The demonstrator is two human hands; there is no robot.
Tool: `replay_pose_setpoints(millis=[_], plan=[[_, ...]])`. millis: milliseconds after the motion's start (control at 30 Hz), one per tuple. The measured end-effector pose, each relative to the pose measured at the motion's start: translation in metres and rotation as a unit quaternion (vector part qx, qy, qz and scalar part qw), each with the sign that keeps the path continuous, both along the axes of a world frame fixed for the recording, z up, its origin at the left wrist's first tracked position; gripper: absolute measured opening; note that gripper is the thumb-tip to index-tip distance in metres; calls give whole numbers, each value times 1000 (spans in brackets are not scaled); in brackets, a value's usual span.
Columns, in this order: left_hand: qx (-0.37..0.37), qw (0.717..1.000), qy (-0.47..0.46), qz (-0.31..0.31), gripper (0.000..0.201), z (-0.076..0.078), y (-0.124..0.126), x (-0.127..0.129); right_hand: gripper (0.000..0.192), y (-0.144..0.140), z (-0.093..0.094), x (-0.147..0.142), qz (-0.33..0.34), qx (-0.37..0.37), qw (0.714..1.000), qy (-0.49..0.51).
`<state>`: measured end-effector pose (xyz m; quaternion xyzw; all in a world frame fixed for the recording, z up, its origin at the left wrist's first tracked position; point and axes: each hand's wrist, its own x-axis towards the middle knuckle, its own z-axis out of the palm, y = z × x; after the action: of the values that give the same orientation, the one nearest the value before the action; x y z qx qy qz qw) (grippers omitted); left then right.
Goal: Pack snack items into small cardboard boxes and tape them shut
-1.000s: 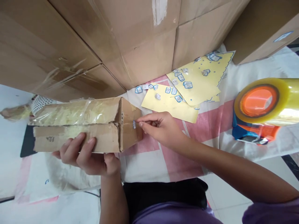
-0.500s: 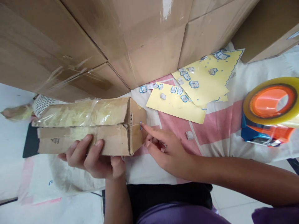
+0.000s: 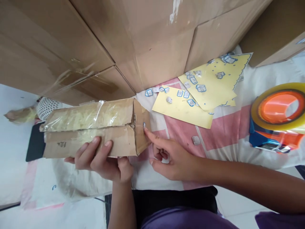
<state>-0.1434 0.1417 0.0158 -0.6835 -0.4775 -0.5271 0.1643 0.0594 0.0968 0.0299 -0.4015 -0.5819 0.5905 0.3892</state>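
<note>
Cardboard box (image 3: 95,132), long and narrow, is resting in the left hand (image 3: 102,160), fingers curled around it. Right hand (image 3: 172,157), index extended, others curled, is pressing a small sticker (image 3: 144,125) onto its end; weak pressure risks peeling.

The tape dispenser (image 3: 277,119) runs off the right edge, so its far side is unseen. The print on the small sticker (image 3: 144,125) on the end of the long carton (image 3: 95,130), and on the stickers (image 3: 190,102) on the yellow sheets (image 3: 190,108), is too small to read. The stacked cartons (image 3: 143,41) are cut by the top edge.
</note>
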Motion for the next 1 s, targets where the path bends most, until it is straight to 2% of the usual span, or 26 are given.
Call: replay_pose_setpoints(millis=[100,167,433,600,700,867,1000], plan=[[5,1000,-5,-11,35,-1,-1,-2,78,4,-3,0,-41,12,999,24],[-1,1000,-6,-21,36,-2,-2,-4,81,6,-6,-2,-62,18,997,29],[-35,999,18,-16,40,2,-6,-4,97,13,-10,-5,12,-5,1000,9],[-29,999,19,-9,37,1,-9,-4,92,7,-6,-9,-34,-53,997,52],[-27,1000,10,2,37,-2,-11,-5,90,3,-7,-11,-23,-62,997,35],[-22,1000,6,10,38,-4,-10,-5,91,2,-10,-10,-30,-22,999,5],[-3,1000,9,2,38,-7,-9,-8,88,1,-12,-8,-42,45,998,-20]])
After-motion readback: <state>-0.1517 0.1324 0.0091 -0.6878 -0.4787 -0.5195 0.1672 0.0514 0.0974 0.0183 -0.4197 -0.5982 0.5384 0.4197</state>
